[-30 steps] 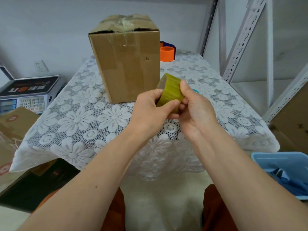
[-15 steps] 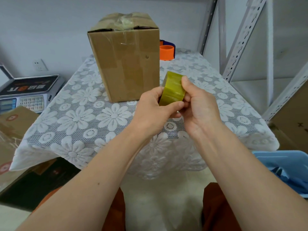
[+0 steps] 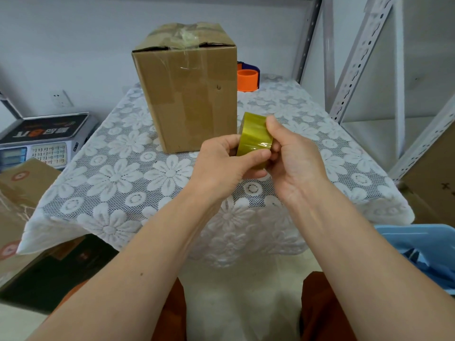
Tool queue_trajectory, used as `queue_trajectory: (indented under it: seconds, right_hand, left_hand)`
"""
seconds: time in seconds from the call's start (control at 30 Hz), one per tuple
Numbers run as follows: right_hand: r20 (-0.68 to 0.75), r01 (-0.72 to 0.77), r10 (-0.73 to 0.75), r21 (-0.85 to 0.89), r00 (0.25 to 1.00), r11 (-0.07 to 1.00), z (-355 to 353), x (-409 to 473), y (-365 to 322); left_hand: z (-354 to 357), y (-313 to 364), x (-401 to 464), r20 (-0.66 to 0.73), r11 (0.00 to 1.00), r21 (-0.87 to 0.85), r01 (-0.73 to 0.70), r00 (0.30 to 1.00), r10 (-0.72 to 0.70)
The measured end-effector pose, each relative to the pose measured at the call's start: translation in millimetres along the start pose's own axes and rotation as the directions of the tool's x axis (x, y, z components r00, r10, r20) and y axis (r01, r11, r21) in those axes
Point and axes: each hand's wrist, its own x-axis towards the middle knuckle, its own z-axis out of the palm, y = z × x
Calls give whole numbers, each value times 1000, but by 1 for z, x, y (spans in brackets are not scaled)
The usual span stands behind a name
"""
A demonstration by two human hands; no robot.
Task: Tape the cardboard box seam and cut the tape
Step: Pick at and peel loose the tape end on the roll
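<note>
A tall brown cardboard box stands upright on the table with the white flower-lace cloth, its top flaps closed under crumpled clear tape. In front of it, to the right, both hands hold a yellowish roll of clear tape above the table. My left hand grips the roll from the left with the thumb on its near edge. My right hand holds it from the right, with a fingertip pressed on the roll's outer face.
An orange and blue tape dispenser sits behind the box at the back right. A weighing scale and cardboard boxes lie to the left, a metal rack stands on the right, and a blue bin sits at lower right.
The two hands have turned the tape roll a little between them and shifted slightly right; the right fingertip now sits on the roll's face. The box has not moved.
</note>
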Motion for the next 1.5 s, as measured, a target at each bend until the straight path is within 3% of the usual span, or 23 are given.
queue_trajectory:
  seconds: [0.43, 0.63, 0.8, 1.03, 1.13, 1.23, 1.37, 1.43, 1.5]
  right_hand:
    - [10, 38, -37, -59, 999, 998, 2, -1, 0]
    - [-17, 63, -65, -92, 998, 994, 3, -6, -1]
    - [-28, 31, -32, -50, 999, 998, 4, -6, -5]
    - [-12, 71, -73, -123, 997, 990, 4, -8, -8]
    - [-8, 134, -139, -233, 990, 963, 4, -8, -11]
    - [2, 161, -169, -311, 986, 937, 2, -7, -12]
    - [-17, 237, -281, -489, 959, 839, 4, -10, -11]
    - [57, 371, -431, -616, 901, 695, 4, -10, -9]
    - [236, 510, -520, -712, 821, 482, 2, -11, -5]
  left_hand:
    - [-5, 2, -2, 109, 997, -70, 26, 994, -18]
    - [-1, 1, -1, 23, 996, -84, 27, 999, -25]
    - [-3, 2, 0, 62, 999, -44, -20, 998, 23]
    - [-4, 4, -2, 106, 998, -45, -49, 993, 54]
    - [-10, 6, -3, 161, 998, 33, -56, 986, 50]
    - [-15, 6, -3, 48, 985, 157, -77, 996, 71]
    - [-16, 10, -2, -50, 999, 25, -42, 998, 43]
    - [-17, 11, 0, -109, 999, -40, -20, 994, 15]
    - [-17, 11, 1, -158, 996, -84, -8, 987, -5]
